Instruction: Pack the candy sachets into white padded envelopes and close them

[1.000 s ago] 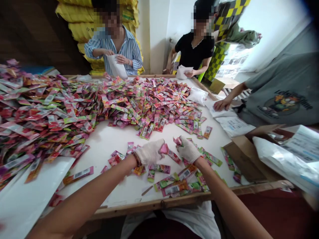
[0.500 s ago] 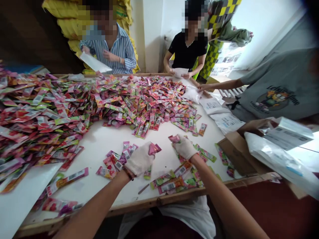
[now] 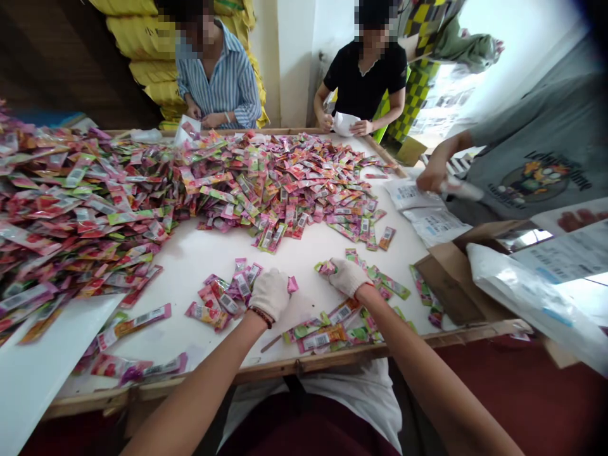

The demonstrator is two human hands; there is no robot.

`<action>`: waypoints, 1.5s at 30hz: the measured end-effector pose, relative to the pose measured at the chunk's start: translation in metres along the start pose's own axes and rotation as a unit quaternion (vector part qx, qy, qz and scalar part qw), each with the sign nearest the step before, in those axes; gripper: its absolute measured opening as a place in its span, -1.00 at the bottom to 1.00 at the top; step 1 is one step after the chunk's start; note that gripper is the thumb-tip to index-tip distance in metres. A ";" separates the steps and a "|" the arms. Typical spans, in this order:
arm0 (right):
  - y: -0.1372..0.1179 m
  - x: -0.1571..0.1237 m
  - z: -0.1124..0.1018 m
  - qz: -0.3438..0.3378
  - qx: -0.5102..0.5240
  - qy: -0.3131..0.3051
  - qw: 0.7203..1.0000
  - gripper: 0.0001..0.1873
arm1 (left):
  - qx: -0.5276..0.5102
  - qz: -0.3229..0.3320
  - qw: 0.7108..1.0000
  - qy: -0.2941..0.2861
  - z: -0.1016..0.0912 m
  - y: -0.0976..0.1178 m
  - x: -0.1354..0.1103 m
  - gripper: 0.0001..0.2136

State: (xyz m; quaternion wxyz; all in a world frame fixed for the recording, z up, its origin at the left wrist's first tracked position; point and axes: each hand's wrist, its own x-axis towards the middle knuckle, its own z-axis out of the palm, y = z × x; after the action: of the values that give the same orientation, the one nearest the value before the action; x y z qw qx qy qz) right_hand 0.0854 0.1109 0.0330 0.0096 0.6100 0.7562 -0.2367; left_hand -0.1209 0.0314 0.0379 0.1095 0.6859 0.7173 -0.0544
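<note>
Both my hands wear white knit gloves over a white table. My left hand is closed around a small bunch of pink sachets, whose ends stick out at its right side, and it rests by a little pile of pink sachets. My right hand is closed on a pink and green sachet at the table's near middle, beside scattered green and pink sachets. A huge heap of colourful sachets covers the far and left table.
Three other people work around the table: one in a striped shirt, one in black, one in grey at the right with white bags. An open cardboard box with plastic bags stands at my right. Yellow sacks are stacked behind.
My hands have moved apart and lower toward the table, the left going left to the small pink pile. The person in grey has lifted a hand with a white bag.
</note>
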 end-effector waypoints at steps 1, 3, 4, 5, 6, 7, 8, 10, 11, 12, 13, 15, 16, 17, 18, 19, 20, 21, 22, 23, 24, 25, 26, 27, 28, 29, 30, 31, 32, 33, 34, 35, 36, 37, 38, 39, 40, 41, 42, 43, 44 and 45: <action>0.003 -0.004 -0.004 -0.015 -0.002 0.010 1.000 -0.67 | 0.012 0.010 1.000 0.012 -0.003 -0.001 -0.001 -0.79; 0.011 -0.016 -0.012 -0.053 -0.009 0.031 0.998 -0.60 | 0.002 0.026 0.999 0.018 -0.010 0.000 -0.006 -0.79; 0.015 -0.023 -0.017 -0.079 -0.013 0.031 0.996 -0.55 | -0.018 0.041 0.999 0.019 -0.012 0.002 -0.011 -0.81; 0.019 -0.031 -0.020 -0.106 -0.021 0.023 0.994 -0.51 | -0.046 0.061 0.997 0.021 -0.014 0.005 -0.017 -0.83; 0.022 -0.039 -0.023 -0.134 -0.034 0.005 0.990 -0.48 | -0.078 0.084 0.993 0.023 -0.015 0.008 -0.024 -0.83; 0.024 -0.045 -0.024 -0.158 -0.052 -0.021 0.986 -0.47 | -0.108 0.107 0.988 0.023 -0.014 0.013 -0.030 -0.82; 0.025 -0.051 -0.023 -0.175 -0.073 -0.054 0.980 -0.48 | -0.130 0.124 0.983 0.020 -0.011 0.018 -0.037 -0.80; 0.023 -0.057 -0.019 -0.186 -0.115 -0.105 0.970 -0.51 | -0.151 0.134 0.979 -0.002 -0.002 0.028 -0.046 -0.79; 0.022 -0.058 -0.015 -0.183 -0.131 -0.119 0.967 -0.52 | -0.150 0.125 0.981 -0.019 0.003 0.033 -0.048 -0.77; 0.021 -0.058 -0.011 -0.179 -0.142 -0.127 0.965 -0.54 | -0.143 0.110 0.983 -0.032 0.009 0.036 -0.050 -0.75; 0.021 -0.058 -0.006 -0.173 -0.150 -0.129 0.965 -0.56 | -0.133 0.095 0.986 -0.042 0.014 0.039 -0.049 -0.74; 0.021 -0.054 0.000 -0.169 -0.156 -0.127 0.965 -0.63 | -0.114 0.078 0.989 -0.056 0.020 0.040 -0.046 -0.75; 0.022 -0.053 0.001 -0.175 -0.154 -0.125 0.964 -0.67 | -0.108 0.080 0.989 -0.060 0.021 0.040 -0.043 -0.77; 0.025 -0.051 0.000 -0.185 -0.147 -0.121 0.964 -0.70 | -0.103 0.087 0.989 -0.061 0.021 0.040 -0.040 -0.79; 0.027 -0.050 -0.002 -0.199 -0.132 -0.111 0.965 -0.73 | -0.100 0.092 0.989 -0.058 0.019 0.038 -0.037 -0.79; 0.031 -0.049 -0.005 -0.213 -0.109 -0.096 0.966 -0.74 | -0.102 0.091 0.989 -0.052 0.016 0.037 -0.035 -0.80; 0.034 -0.049 -0.009 -0.218 -0.080 -0.075 0.970 -0.73 | -0.113 0.085 0.989 -0.045 0.013 0.035 -0.033 -0.82; 0.037 -0.050 -0.013 -0.211 -0.048 -0.052 0.975 -0.70 | -0.132 0.072 0.988 -0.039 0.008 0.032 -0.032 -0.85; 0.039 -0.052 -0.018 -0.192 -0.015 -0.032 0.981 -0.66 | -0.158 0.057 0.985 -0.032 0.003 0.029 -0.032 -0.87; 0.040 -0.055 -0.022 -0.167 0.016 -0.020 0.986 -0.61 | -0.185 0.041 0.982 -0.026 -0.002 0.024 -0.033 -0.87; 0.039 -0.060 -0.025 -0.144 0.038 -0.020 0.989 -0.57 | -0.211 0.025 0.977 -0.019 -0.009 0.018 -0.034 -0.86; 0.036 -0.064 -0.027 -0.131 0.050 -0.032 0.990 -0.54 | -0.235 0.010 0.972 -0.008 -0.016 0.010 -0.035 -0.84; 0.031 -0.070 -0.027 -0.130 0.048 -0.053 0.989 -0.52 | -0.254 -0.008 0.967 0.006 -0.024 0.000 -0.037 -0.82; 0.024 -0.075 -0.026 -0.143 0.034 -0.077 0.986 -0.52 | -0.269 -0.032 0.962 0.024 -0.033 -0.011 -0.039 -0.81; 0.015 -0.080 -0.023 -0.164 0.008 -0.099 0.981 -0.52 | -0.281 -0.060 0.957 0.044 -0.041 -0.022 -0.041 -0.81; 0.005 -0.084 -0.018 -0.189 -0.027 -0.118 0.975 -0.53 | -0.289 -0.093 0.950 0.067 -0.050 -0.034 -0.043 -0.81; -0.004 -0.087 -0.013 -0.216 -0.065 -0.134 0.965 -0.54 | -0.291 -0.124 0.944 0.093 -0.058 -0.045 -0.045 -0.80; -0.014 -0.089 -0.006 -0.240 -0.098 -0.149 0.954 -0.56 | -0.287 -0.151 0.939 0.115 -0.064 -0.054 -0.047 -0.80; -0.022 -0.090 0.001 -0.255 -0.121 -0.163 0.946 -0.58 | -0.282 -0.165 0.936 0.128 -0.069 -0.061 -0.048 -0.79; -0.029 -0.090 0.007 -0.259 -0.129 -0.175 0.941 -0.60 | -0.277 -0.169 0.937 0.129 -0.070 -0.065 -0.049 -0.78; -0.034 -0.089 0.013 -0.254 -0.128 -0.185 0.941 -0.61 | -0.270 -0.164 0.941 0.120 -0.069 -0.066 -0.049 -0.77; -0.038 -0.088 0.017 -0.246 -0.119 -0.191 0.943 -0.63 | -0.256 -0.157 0.948 0.103 -0.065 -0.064 -0.048 -0.76; -0.040 -0.087 0.020 -0.236 -0.107 -0.194 0.946 -0.64 | -0.235 -0.148 0.957 0.084 -0.059 -0.060 -0.045 -0.75; -0.042 -0.086 0.022 -0.230 -0.098 -0.194 0.949 -0.65 | -0.205 -0.143 0.966 0.067 -0.051 -0.054 -0.041 -0.73; -0.042 -0.086 0.022 -0.229 -0.094 -0.193 0.949 -0.64 | -0.170 -0.140 0.974 0.053 -0.042 -0.048 -0.035 -0.72; -0.043 -0.086 0.022 -0.230 -0.093 -0.192 0.949 -0.64 | -0.135 -0.139 0.980 0.042 -0.033 -0.041 -0.029 -0.71; -0.043 -0.086 0.020 -0.230 -0.092 -0.191 0.950 -0.64 | -0.105 -0.138 0.984 0.032 -0.025 -0.035 -0.022 -0.71; -0.043 -0.087 0.018 -0.230 -0.091 -0.191 0.950 -0.65 | -0.086 -0.133 0.987 0.023 -0.019 -0.031 -0.017 -0.72; -0.044 -0.087 0.016 -0.231 -0.090 -0.191 0.950 -0.67 | -0.081 -0.124 0.989 0.016 -0.015 -0.028 -0.012 -0.72; -0.044 -0.087 0.014 -0.234 -0.090 -0.191 0.949 -0.70 | -0.091 -0.113 0.989 0.013 -0.013 -0.028 -0.009 -0.73; -0.043 -0.086 0.012 -0.237 -0.092 -0.192 0.948 -0.74 | -0.118 -0.099 0.988 0.014 -0.014 -0.030 -0.008 -0.74; -0.043 -0.085 0.010 -0.243 -0.093 -0.191 0.947 -0.78 | -0.163 -0.084 0.983 0.021 -0.017 -0.035 -0.009 -0.75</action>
State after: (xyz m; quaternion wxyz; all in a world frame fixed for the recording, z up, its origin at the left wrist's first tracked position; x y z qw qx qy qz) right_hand 0.0648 0.0229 0.0647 0.1526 0.3479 0.8839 -0.2729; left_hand -0.1568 0.0250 0.0542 0.1996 0.5972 0.7739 0.0682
